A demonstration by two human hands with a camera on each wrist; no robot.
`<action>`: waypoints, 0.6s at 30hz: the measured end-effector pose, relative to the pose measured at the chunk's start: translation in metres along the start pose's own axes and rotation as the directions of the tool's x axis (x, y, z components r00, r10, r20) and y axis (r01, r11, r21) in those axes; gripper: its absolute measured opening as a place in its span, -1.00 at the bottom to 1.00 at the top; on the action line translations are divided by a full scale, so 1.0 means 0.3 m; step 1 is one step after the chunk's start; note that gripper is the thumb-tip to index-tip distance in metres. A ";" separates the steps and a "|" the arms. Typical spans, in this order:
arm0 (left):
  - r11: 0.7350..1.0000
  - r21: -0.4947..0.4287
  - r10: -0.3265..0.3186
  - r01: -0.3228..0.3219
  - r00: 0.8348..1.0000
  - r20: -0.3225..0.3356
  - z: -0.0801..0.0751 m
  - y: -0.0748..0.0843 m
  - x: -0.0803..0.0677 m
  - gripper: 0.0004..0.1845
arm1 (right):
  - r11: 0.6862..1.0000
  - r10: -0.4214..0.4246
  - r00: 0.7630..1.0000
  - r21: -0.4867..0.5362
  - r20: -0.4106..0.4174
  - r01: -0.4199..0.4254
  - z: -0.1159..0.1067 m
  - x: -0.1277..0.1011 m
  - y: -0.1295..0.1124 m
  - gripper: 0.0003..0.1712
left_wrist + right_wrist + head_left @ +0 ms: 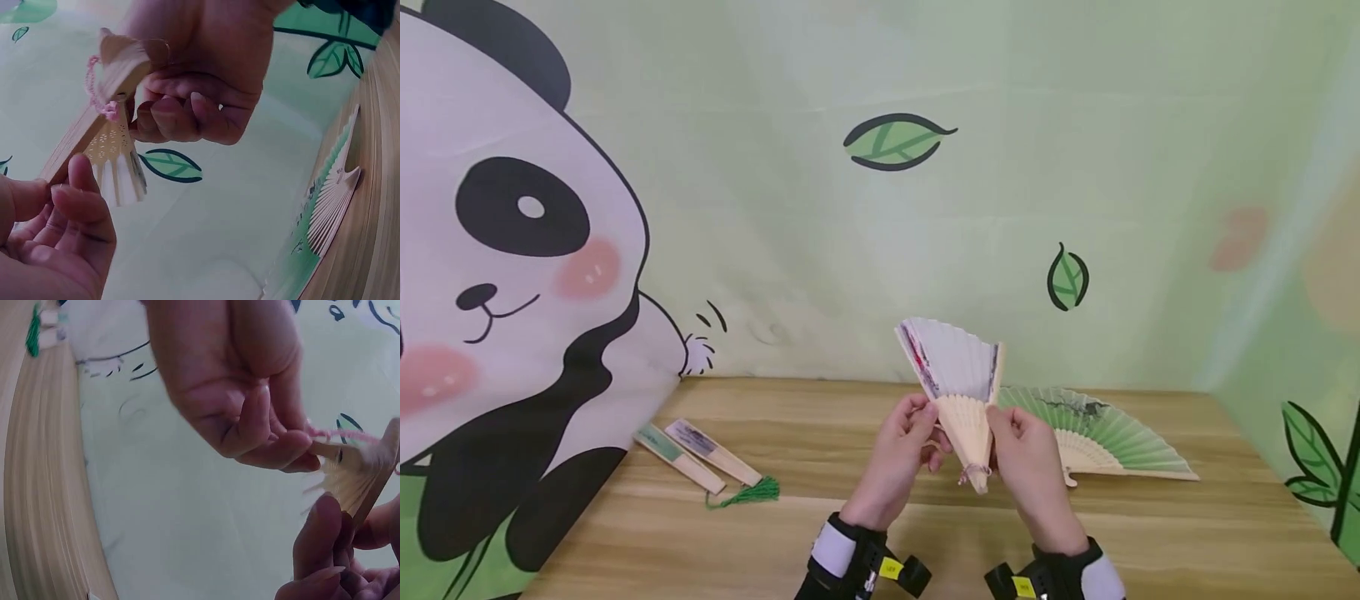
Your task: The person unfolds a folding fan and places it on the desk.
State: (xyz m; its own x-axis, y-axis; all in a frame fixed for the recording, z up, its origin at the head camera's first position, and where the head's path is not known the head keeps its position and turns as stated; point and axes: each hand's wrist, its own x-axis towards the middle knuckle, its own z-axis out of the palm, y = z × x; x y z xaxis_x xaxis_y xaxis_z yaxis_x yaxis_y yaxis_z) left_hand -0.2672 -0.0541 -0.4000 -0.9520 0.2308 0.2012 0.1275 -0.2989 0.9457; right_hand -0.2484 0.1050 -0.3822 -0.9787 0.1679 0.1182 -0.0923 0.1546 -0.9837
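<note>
Pinching white fan half-spread, left hand fingers and right hand fingers curled on its outer ribs

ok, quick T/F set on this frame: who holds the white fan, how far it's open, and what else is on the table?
1. Both hands hold the white fan: the left hand and the right hand each grip its wooden ribs. True.
2. The white fan is fully closed. False: it is partly spread, pleats showing.
3. A green fan lies spread open on the table, to the right of the hands. True.
4. The two folded fans at the left are stacked on the green fan. False: they lie apart from it, near the panda backdrop.
5. The white fan's cord is green. False: it is pink; the green tassel lies by the folded fans.
</note>
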 end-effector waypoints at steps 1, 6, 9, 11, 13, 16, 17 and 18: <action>1.000 -0.018 0.008 -0.008 1.000 0.002 -0.001 0.000 0.000 -0.73 | 1.000 0.008 1.000 0.020 0.003 -0.009 0.000 0.001 0.001 -0.60; 0.999 -0.051 0.019 -0.019 1.000 0.016 -0.004 0.003 0.001 -0.69 | 0.990 0.071 0.996 0.122 0.053 -0.077 -0.011 0.008 -0.003 -0.66; 0.998 -0.063 0.028 -0.027 0.999 0.017 -0.002 0.000 0.009 -0.69 | 0.979 0.077 0.993 0.182 0.088 -0.092 -0.022 0.014 -0.006 -0.67; 0.996 -0.080 0.034 -0.033 0.999 0.006 0.001 -0.005 0.014 -0.69 | 0.970 0.074 0.992 0.226 0.100 -0.095 -0.029 0.018 -0.008 -0.68; 0.994 -0.107 0.037 -0.037 0.999 -0.011 0.001 -0.013 0.019 -0.71 | 0.957 0.079 0.990 0.269 0.116 -0.108 -0.034 0.020 -0.009 -0.71; 0.988 -0.147 0.038 -0.043 0.998 -0.042 -0.006 -0.024 0.019 -0.74 | 0.928 0.091 0.985 0.346 0.146 -0.137 -0.042 0.022 -0.009 -0.77; 0.986 -0.160 0.040 -0.048 0.998 -0.052 -0.010 -0.026 0.019 -0.74 | 0.919 0.090 0.983 0.368 0.159 -0.143 -0.045 0.022 -0.009 -0.80; 0.984 -0.170 0.044 -0.054 0.997 -0.061 -0.014 -0.027 0.020 -0.75 | 0.909 0.086 0.982 0.389 0.170 -0.147 -0.050 0.023 -0.008 -0.83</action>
State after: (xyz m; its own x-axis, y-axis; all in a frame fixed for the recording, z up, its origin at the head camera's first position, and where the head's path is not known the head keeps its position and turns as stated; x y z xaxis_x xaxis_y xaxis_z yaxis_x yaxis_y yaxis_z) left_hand -0.2752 -0.0543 -0.4075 -0.9605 0.1608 0.2269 0.1293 -0.4642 0.8762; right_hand -0.2521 0.1203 -0.3770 -0.9999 0.0124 0.0081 -0.0111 -0.2627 -0.9648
